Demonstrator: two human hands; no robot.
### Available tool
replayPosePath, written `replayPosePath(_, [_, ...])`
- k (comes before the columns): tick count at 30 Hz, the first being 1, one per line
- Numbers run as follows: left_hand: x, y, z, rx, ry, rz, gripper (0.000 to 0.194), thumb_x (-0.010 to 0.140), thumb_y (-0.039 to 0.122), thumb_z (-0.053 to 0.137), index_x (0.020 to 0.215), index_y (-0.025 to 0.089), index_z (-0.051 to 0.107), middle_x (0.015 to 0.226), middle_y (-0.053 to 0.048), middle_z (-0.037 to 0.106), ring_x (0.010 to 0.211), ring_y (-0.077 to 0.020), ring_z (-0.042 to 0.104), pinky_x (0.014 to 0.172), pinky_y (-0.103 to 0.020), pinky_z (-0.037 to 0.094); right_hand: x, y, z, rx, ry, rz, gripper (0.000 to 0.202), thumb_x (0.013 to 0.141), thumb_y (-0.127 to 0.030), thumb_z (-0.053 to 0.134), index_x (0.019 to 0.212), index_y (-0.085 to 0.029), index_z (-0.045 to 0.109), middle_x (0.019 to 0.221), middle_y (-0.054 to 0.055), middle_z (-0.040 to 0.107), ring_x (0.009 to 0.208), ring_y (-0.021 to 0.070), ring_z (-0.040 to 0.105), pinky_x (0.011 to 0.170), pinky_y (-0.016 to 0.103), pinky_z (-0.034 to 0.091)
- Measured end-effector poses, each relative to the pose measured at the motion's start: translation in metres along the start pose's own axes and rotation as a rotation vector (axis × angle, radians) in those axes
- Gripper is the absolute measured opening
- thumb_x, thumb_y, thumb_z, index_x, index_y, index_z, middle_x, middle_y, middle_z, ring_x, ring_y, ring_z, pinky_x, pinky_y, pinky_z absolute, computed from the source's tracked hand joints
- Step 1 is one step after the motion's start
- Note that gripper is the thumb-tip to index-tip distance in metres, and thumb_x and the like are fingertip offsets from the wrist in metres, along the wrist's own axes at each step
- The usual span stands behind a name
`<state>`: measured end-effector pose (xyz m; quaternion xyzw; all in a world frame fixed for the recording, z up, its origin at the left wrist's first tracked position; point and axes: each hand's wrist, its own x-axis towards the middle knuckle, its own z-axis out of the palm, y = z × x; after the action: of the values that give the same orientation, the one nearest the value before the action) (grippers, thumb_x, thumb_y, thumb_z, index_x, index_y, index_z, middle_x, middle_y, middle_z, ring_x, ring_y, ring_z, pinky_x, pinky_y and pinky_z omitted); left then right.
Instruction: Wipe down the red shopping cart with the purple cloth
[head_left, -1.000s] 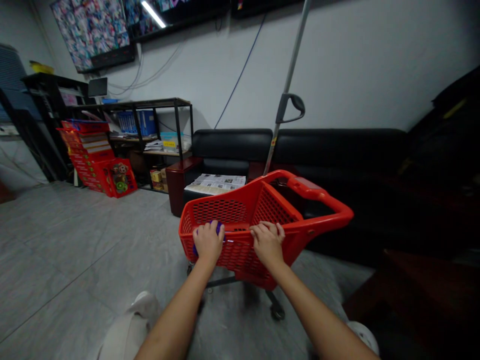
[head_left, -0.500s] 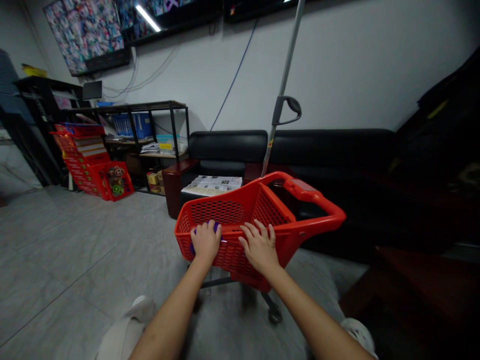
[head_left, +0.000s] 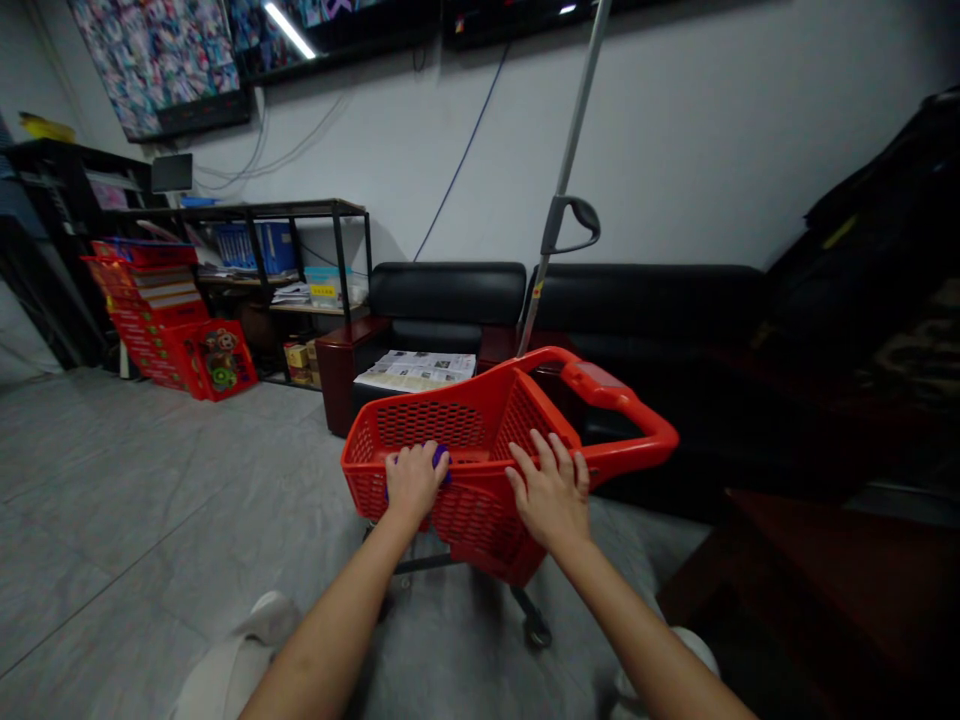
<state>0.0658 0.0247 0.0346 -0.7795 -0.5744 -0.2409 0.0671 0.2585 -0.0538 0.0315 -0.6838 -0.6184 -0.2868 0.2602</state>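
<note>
A red plastic shopping cart point(head_left: 480, 520) stands in front of me, its handle pointing right. My left hand point(head_left: 412, 482) is closed over a purple cloth point(head_left: 441, 457) at the near rim of the basket; most of the cloth is hidden under the fingers. Farther right along the same rim, my right hand point(head_left: 553, 490) has its fingers spread, at or just over the edge, and holds nothing. Whether it touches the plastic is hard to tell.
Behind the cart are a black armchair point(head_left: 450, 290) with newspapers point(head_left: 416, 370) and a black sofa point(head_left: 660, 300). A grey pole point(head_left: 574, 140) rises behind the handle. Stacked red boxes point(head_left: 157, 320) and a shelf point(head_left: 300, 210) stand left; a dark red table point(head_left: 810, 560) is at right.
My right hand has moved right along the rim toward the handle. My left hand remains on the purple cloth at the rim. The view has shifted slightly.
</note>
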Motion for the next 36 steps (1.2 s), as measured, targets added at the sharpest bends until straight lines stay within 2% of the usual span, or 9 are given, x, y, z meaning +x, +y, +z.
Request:
replayPosePath(3, [-0.002,-0.008,-0.003,-0.005,-0.006,-0.021,0.033,0.099,0.046,0.036,0.108,0.025,0.06,0.101,-0.006,0.07,0.098,-0.0234,0.06,0.09,-0.039,0.035,-0.004,0.006,0.0,0.022,0.001,-0.015,0.04,0.095,-0.041,0.047,0.129,-0.026,0.061,0.135,0.007,0.059,0.135,0.0269,0.034,0.116,0.052,0.011])
replayPosePath(6, [-0.003,0.0,-0.005,-0.012,-0.003,-0.105,0.035,0.099,0.046,0.035,0.106,0.024,0.061,0.102,-0.007,0.07,0.099,-0.0245,0.06,0.091,-0.04,0.035,-0.006,0.005,0.002,0.057,0.006,-0.03,0.036,0.095,-0.041,0.049,0.124,-0.027,0.065,0.122,0.006,0.066,0.13,0.0276,0.038,0.115,0.054,0.008])
replayPosePath(9, [-0.003,0.027,-0.003,-0.03,0.011,-0.142,0.037,0.1,0.045,0.033,0.106,0.023,0.062,0.102,-0.008,0.071,0.101,-0.0259,0.06,0.091,-0.042,0.035,-0.006,0.004,0.004,0.08,0.022,-0.044,0.034,0.095,-0.041,0.049,0.12,-0.027,0.066,0.119,0.006,0.068,0.128,0.0277,0.039,0.114,0.055,0.007])
replayPosePath(14, [-0.004,0.069,0.002,-0.107,0.032,-0.043,0.036,0.099,0.046,0.034,0.115,0.026,0.059,0.106,-0.007,0.07,0.103,-0.0255,0.06,0.09,-0.041,0.036,-0.005,0.006,0.0,0.099,0.034,-0.048,0.034,0.096,-0.039,0.046,0.121,-0.027,0.066,0.119,0.005,0.068,0.127,0.0268,0.04,0.114,0.053,0.007])
replayPosePath(16, [-0.004,0.065,0.002,-0.111,0.03,-0.018,0.036,0.099,0.047,0.034,0.115,0.026,0.059,0.105,-0.007,0.07,0.102,-0.0251,0.06,0.091,-0.041,0.036,-0.005,0.006,-0.002,0.107,0.032,-0.053,0.034,0.096,-0.039,0.045,0.122,-0.027,0.065,0.12,0.004,0.067,0.127,0.0257,0.04,0.114,0.052,0.007])
replayPosePath(21, [0.001,0.023,-0.004,-0.042,-0.008,-0.056,0.036,0.098,0.047,0.036,0.106,0.024,0.062,0.099,-0.007,0.071,0.098,-0.0257,0.062,0.094,-0.043,0.033,-0.006,-0.001,-0.003,0.123,0.041,-0.018,0.034,0.095,-0.039,0.046,0.12,-0.026,0.066,0.119,0.005,0.068,0.128,0.0263,0.039,0.114,0.052,0.006])
replayPosePath(23, [0.004,0.015,-0.006,-0.014,-0.022,-0.085,0.035,0.098,0.046,0.036,0.104,0.023,0.062,0.099,-0.008,0.072,0.098,-0.026,0.062,0.095,-0.044,0.033,-0.006,-0.006,-0.002,0.121,0.04,-0.01,0.035,0.095,-0.04,0.047,0.121,-0.026,0.066,0.119,0.005,0.068,0.127,0.0267,0.04,0.114,0.053,0.006])
replayPosePath(31, [0.006,0.046,-0.004,-0.09,-0.042,0.01,0.036,0.099,0.046,0.034,0.116,0.024,0.057,0.11,-0.008,0.069,0.106,-0.0258,0.059,0.092,-0.041,0.037,-0.005,-0.025,-0.009,0.086,0.041,-0.027,0.039,0.096,-0.04,0.045,0.128,-0.026,0.062,0.122,0.007,0.068,0.125,0.027,0.044,0.113,0.053,0.01])
replayPosePath(36, [0.011,0.028,-0.004,-0.094,-0.082,0.016,0.036,0.1,0.047,0.032,0.114,0.025,0.057,0.107,-0.006,0.069,0.103,-0.0235,0.06,0.091,-0.038,0.038,-0.009,-0.005,-0.024,0.041,0.106,-0.076,0.039,0.095,-0.041,0.049,0.13,-0.029,0.061,0.14,0.004,0.056,0.133,0.0255,0.039,0.113,0.046,0.016])
